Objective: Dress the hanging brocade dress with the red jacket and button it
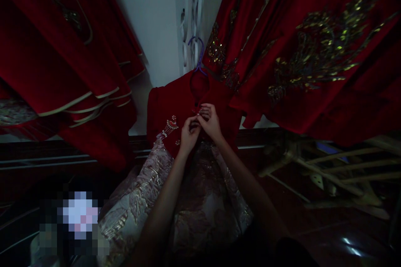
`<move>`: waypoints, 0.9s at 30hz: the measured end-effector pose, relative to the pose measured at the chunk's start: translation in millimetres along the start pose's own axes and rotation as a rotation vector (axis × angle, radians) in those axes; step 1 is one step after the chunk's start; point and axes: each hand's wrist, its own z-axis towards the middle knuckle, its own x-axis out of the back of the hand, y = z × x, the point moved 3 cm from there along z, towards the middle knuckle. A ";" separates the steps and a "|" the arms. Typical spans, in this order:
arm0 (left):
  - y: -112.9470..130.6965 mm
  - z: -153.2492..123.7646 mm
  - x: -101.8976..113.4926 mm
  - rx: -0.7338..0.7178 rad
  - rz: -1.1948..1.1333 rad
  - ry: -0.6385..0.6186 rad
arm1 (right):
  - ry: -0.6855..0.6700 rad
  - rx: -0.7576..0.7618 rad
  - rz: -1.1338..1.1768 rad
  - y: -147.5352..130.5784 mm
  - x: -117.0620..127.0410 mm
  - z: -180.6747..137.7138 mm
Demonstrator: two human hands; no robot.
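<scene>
the red jacket [164,100] is hanging behind both hands, with its hanger [199,66] showing above them, so that part is looking done. the front just below the neckline is seeming to be what is left, as both hands are working there. the left grip [190,132] is curling its fingers inward, and the right grip [210,120] is meeting it with bent fingers; in this dim light i cannot fairly tell whether either is pinching cloth or closing on nothing. a beaded ornament [172,124] is sitting left of the left grip.

no worktop is showing. pale brocade [150,175] is spreading below the grip, over a dark floor [328,238]. red garments are flanking it: plain-edged ones [94,50] to the left, sequined ones [282,108] to the right. behind and above, white bars [196,0] are running up a pale wall [147,12]. a wooden rack [332,156] is standing lower right of the grip.
</scene>
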 end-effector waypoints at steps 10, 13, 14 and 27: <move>-5.2 0.9 11.0 0.093 0.133 -0.026 | -0.193 -0.117 -0.530 38.8 50.9 -54.9; -9.2 -0.3 9.8 0.177 0.071 -0.051 | -0.149 -0.040 -0.572 32.6 61.7 -44.4; -10.8 -0.9 8.7 0.205 0.039 -0.062 | -0.170 -0.038 -0.560 31.2 61.3 -43.2; -35.0 -22.1 1.5 0.623 -0.146 -0.126 | -0.050 0.102 -0.874 59.2 49.1 -74.9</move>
